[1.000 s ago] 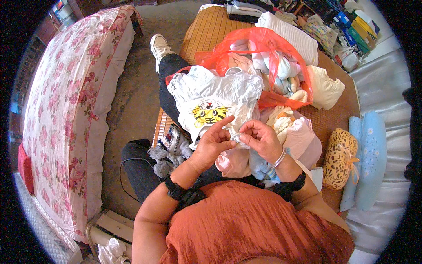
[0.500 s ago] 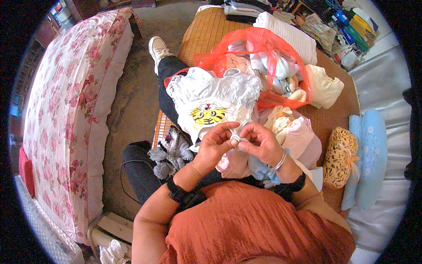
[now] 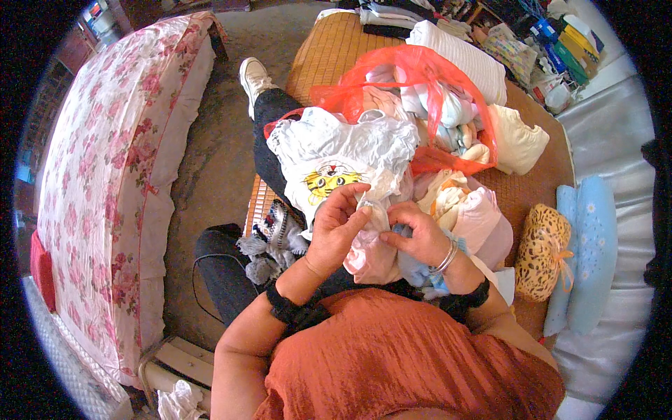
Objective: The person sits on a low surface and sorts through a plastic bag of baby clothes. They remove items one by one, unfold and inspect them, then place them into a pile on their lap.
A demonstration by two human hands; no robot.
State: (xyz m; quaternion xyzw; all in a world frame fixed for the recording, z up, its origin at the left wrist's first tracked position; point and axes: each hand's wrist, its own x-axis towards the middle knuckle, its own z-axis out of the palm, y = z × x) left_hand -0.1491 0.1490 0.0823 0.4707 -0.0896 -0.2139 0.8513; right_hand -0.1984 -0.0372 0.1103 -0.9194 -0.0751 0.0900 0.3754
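Head view: on the near side of a red bag [image 3: 453, 162], a person's left hand [image 3: 336, 225] pinches white cloth [image 3: 376, 209] and the right hand [image 3: 425, 234], thumb and forefinger parted, stands beside it, its grip unclear, while a shirt [image 3: 339, 143] spreads at the bag's near left.

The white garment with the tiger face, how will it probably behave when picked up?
The white garment would likely hang floppy, since it lies in wrinkles. It is probably light, because it looks thin. Rolling seems unlikely, as it lies spread out.
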